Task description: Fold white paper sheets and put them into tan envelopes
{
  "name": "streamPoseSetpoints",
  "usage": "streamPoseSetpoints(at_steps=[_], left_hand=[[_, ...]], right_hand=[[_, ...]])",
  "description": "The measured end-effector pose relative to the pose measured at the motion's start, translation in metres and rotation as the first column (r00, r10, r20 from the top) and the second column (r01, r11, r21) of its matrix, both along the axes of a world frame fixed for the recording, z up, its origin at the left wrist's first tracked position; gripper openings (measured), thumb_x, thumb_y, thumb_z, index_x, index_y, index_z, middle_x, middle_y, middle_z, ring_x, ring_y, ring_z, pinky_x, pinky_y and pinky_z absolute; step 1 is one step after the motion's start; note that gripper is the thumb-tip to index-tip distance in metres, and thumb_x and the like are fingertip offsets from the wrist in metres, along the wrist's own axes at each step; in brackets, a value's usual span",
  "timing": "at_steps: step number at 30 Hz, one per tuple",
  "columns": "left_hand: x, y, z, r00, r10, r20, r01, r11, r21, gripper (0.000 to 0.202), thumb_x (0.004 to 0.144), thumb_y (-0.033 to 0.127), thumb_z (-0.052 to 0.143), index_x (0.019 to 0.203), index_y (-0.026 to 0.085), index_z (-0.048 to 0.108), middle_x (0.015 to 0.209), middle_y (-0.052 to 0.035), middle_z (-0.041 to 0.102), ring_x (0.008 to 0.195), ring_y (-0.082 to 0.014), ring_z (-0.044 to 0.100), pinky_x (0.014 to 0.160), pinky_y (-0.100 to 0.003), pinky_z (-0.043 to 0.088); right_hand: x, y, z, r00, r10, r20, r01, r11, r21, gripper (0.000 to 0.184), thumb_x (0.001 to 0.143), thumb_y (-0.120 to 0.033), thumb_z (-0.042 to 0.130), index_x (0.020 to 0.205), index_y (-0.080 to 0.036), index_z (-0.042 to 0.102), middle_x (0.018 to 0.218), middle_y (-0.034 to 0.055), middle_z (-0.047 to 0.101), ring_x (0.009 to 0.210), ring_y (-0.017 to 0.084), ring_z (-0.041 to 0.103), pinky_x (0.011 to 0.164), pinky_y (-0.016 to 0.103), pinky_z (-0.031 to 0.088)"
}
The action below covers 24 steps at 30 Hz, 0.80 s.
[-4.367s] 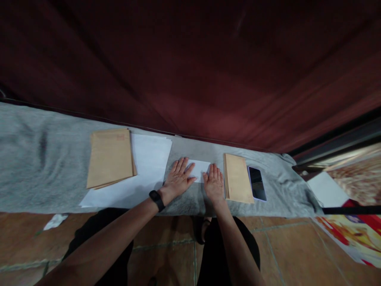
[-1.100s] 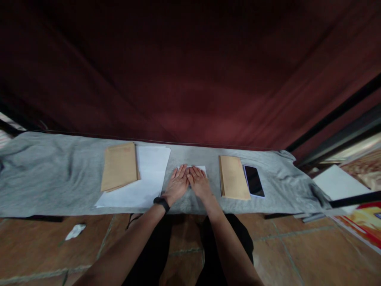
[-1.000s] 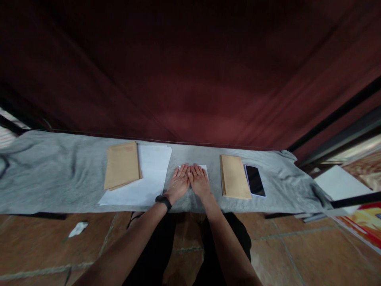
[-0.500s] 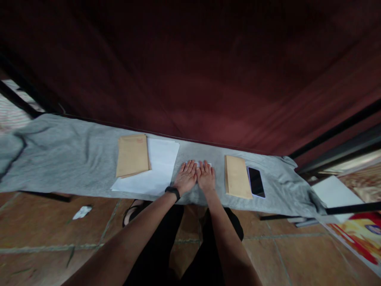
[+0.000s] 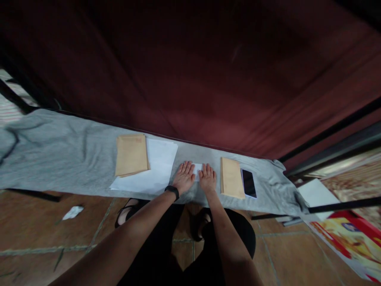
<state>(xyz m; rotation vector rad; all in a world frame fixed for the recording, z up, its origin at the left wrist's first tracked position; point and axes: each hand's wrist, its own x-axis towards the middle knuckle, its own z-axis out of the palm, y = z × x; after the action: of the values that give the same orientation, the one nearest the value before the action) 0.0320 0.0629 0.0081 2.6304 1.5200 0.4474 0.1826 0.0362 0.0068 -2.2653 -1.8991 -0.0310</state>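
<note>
The grey table (image 5: pixel 98 153) bears white sheets (image 5: pixel 162 159), flat and unfolded, so seemingly not worked on. The left envelopes (image 5: pixel 131 155) rest partly over those sheets; the right envelopes (image 5: pixel 232 178) lie apart from them. Whether any are filled, I cannot tell. The left hand (image 5: pixel 183 177) and right hand (image 5: pixel 207 179) lie flat, grip released, over opposite ends of the small paper (image 5: pixel 197 171), between the piles. It looks folded already, though the pressing seems unfinished.
</note>
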Motion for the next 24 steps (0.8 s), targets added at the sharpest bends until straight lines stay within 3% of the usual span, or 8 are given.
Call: streamPoseSetpoints(at_steps=[24], left_hand=[[-0.0025,0.0042,0.0038,0.999,-0.017,-0.044,0.018,1.0,0.025,0.056,0.099,0.034,0.037,0.149,0.01,0.046,0.16,-0.0165,0.038,0.151,-0.0291,0.032,0.125,-0.046,0.019]], right_hand=[[-0.0038,0.0,-0.0017,0.996,-0.013,-0.09,0.019,0.997,0.07,0.055,0.107,-0.038,0.032,0.157,-0.015,0.035,0.161,0.0162,0.035,0.149,0.029,0.033,0.119,0.051,0.022]])
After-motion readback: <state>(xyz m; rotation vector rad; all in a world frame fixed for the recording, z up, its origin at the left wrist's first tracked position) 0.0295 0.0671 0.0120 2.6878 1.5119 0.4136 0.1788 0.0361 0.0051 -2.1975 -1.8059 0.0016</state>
